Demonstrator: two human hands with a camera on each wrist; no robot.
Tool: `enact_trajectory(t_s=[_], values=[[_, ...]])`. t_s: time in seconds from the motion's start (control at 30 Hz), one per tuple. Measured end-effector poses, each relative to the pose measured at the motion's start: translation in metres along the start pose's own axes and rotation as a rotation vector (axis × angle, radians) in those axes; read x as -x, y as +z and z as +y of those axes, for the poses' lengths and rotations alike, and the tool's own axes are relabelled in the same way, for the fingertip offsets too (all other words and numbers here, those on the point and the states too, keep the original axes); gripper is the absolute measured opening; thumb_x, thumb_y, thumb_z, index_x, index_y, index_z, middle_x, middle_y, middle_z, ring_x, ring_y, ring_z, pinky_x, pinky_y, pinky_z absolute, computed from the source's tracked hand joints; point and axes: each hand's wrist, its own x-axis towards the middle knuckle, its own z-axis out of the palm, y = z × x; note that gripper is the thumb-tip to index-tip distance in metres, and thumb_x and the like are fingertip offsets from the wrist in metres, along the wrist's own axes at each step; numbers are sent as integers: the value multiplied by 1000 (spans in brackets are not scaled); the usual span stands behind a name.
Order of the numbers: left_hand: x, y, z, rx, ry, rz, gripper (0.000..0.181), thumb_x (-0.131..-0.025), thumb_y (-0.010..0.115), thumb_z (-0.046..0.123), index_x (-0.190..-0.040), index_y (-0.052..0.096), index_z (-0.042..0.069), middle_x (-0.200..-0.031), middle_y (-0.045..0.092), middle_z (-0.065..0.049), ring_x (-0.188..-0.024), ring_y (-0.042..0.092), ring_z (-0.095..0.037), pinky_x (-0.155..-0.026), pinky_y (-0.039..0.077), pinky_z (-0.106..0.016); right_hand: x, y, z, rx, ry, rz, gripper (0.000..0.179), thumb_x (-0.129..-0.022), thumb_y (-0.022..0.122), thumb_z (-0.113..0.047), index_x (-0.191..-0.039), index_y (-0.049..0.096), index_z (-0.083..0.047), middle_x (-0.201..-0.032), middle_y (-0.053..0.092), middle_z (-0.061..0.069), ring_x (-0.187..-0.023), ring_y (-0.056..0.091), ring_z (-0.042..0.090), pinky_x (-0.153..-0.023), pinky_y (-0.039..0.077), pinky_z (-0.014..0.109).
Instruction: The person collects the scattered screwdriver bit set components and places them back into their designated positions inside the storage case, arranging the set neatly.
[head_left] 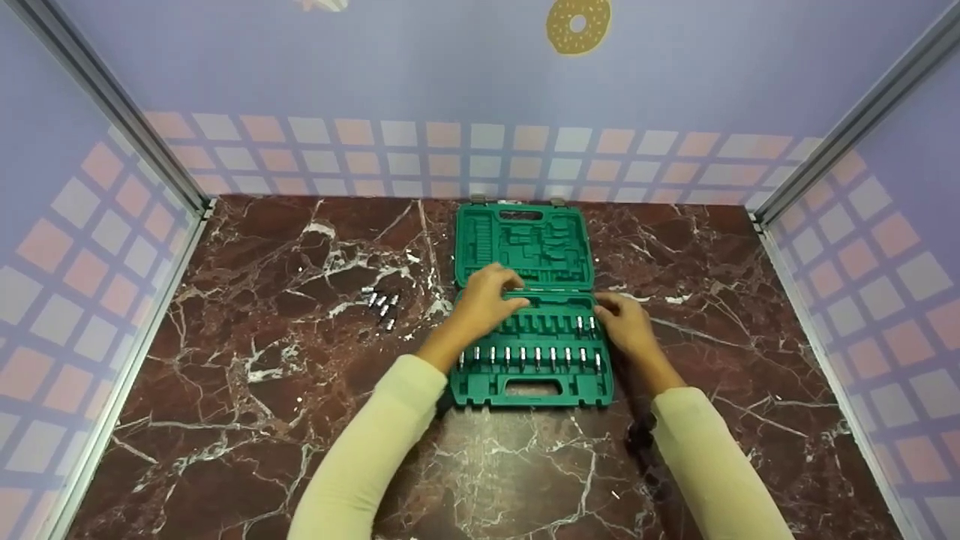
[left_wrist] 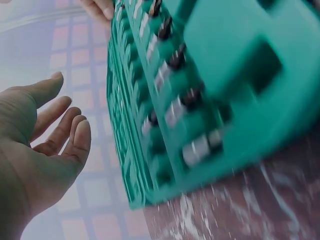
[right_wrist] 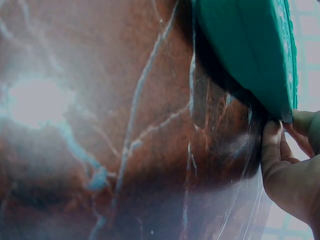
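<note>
A green plastic tool case (head_left: pixel 529 341) lies unfolded on the table, its lid laid back behind the base. My left hand (head_left: pixel 484 300) hovers over the base near the hinge, fingers apart and loosely bent; the left wrist view shows this hand (left_wrist: pixel 50 145) holding nothing. At the base's right side, near the hinge, my right hand (head_left: pixel 626 326) pinches the edge between thumb and fingers, as the right wrist view shows of that hand (right_wrist: pixel 292 165). Metal bit sockets (head_left: pixel 538 358) fill the front row of slots, and two more sockets (head_left: pixel 585 325) sit at the right of the back row.
Several loose bit sockets (head_left: pixel 383 306) lie in a small group on the marbled table (head_left: pixel 285 405), left of the case. Behind the table stands a patterned back wall (head_left: pixel 427 142), with side panels (head_left: pixel 885 247) at both ends.
</note>
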Motion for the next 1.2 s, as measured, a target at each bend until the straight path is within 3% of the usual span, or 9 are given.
enact_trajectory(t_s=[0.4, 0.7, 0.9, 1.07, 1.2], values=[[31, -42, -31, -19, -36, 142, 31, -89, 82, 15, -114, 73, -1, -108, 67, -14, -99, 65, -32, -88, 56, -43, 1, -1, 2, -4, 4, 3, 35, -105, 59, -12, -137, 63, 3, -135, 64, 27, -127, 59, 41, -107, 47, 54], [45, -63, -62, -63, -5, 287, 25, -83, 84, 7, -105, 76, 0, -102, 69, -17, -93, 64, -36, -87, 53, -48, 2, -3, 2, 3, -16, 14, 35, -104, 60, -12, -135, 64, 3, -134, 64, 28, -126, 59, 43, -106, 48, 56], [55, -82, -83, -65, -48, 325, 27, -83, 82, 4, -108, 74, -1, -109, 68, -19, -106, 64, -39, -100, 50, -51, 1, -2, 3, 3, -15, 20, 35, -104, 60, -11, -136, 63, 4, -134, 64, 28, -127, 59, 43, -107, 47, 56], [61, -95, -101, -84, -77, 354, 27, -83, 80, -1, -109, 73, -4, -113, 68, -22, -111, 65, -42, -103, 50, -51, 0, 0, 2, -4, -16, 12, 35, -104, 60, -11, -136, 63, 4, -134, 64, 28, -127, 59, 42, -107, 47, 55], [63, -103, -115, -114, -107, 343, 29, -83, 78, -3, -111, 72, -5, -117, 68, -23, -114, 64, -43, -104, 48, -53, 0, 0, 1, 5, -18, 8, 35, -104, 60, -12, -136, 63, 3, -136, 63, 28, -129, 58, 43, -109, 46, 56]])
